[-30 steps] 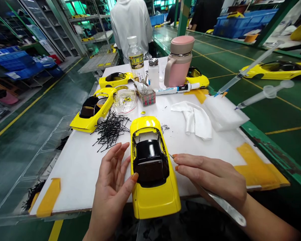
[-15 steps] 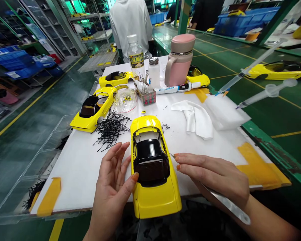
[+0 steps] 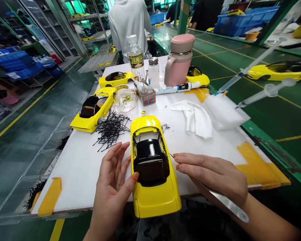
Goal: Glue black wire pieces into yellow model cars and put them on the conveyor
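Car body (image 3: 157, 201) coated in smooth, shiny yellow; roof (image 3: 147, 149) finished in glossy black. Tool (image 3: 225, 201) made of smooth, shiny metal. Cloth (image 3: 194, 118) seen matt, creased. Bottle (image 3: 135, 60) made of clear plastic.

Beyond the left hand (image 3: 112, 187) and the right hand (image 3: 213, 177), I see yellow characters on the bottle's (image 3: 132, 49) label (image 3: 136, 61) and blue lettering on the white tube (image 3: 175, 88), none legible

Gap between car body (image 3: 157, 201) and cloth (image 3: 190, 115) — mug (image 3: 179, 65) blocks beyond.
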### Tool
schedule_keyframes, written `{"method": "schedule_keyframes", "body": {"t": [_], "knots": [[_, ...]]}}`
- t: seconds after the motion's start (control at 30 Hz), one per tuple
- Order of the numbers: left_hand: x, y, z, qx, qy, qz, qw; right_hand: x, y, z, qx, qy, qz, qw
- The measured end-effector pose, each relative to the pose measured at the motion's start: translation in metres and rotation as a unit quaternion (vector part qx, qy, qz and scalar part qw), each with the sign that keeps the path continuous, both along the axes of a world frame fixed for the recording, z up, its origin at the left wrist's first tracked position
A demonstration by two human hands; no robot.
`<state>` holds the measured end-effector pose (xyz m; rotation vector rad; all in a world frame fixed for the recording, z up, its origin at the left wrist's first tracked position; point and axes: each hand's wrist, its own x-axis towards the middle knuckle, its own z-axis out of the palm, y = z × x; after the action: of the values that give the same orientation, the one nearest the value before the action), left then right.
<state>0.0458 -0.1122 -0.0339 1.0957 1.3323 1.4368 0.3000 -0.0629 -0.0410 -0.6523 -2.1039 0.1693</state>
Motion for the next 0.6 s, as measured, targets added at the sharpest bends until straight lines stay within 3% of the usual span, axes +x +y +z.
{"method": "schedule_keyframes", "body": {"t": [0.23, 0.33, 0.5, 0.53, 0.6], "knots": [[-0.001, 0.001, -0.002, -0.001, -0.002, 0.002, 1.000, -0.003, -0.001, 0.016, -0.044, 0.021, 0.005, 0.999], [-0.002, 0.001, -0.002, -0.001, -0.002, 0.000, 1.000, -0.002, -0.002, 0.017, -0.093, 0.078, -0.030, 0.992], [-0.002, 0.002, -0.004, -0.009, -0.001, 0.000, 1.000, 0.021, 0.009, 0.018, -0.171, 0.305, -0.130, 0.928], [-0.002, 0.003, -0.004, -0.011, -0.002, 0.000, 1.000, 0.030, 0.014, 0.021, -0.190, 0.283, -0.163, 0.926], [-0.003, 0.003, -0.006, -0.011, -0.007, -0.002, 1.000, 0.048, 0.023, 0.028, -0.219, 0.136, -0.259, 0.931]]}}
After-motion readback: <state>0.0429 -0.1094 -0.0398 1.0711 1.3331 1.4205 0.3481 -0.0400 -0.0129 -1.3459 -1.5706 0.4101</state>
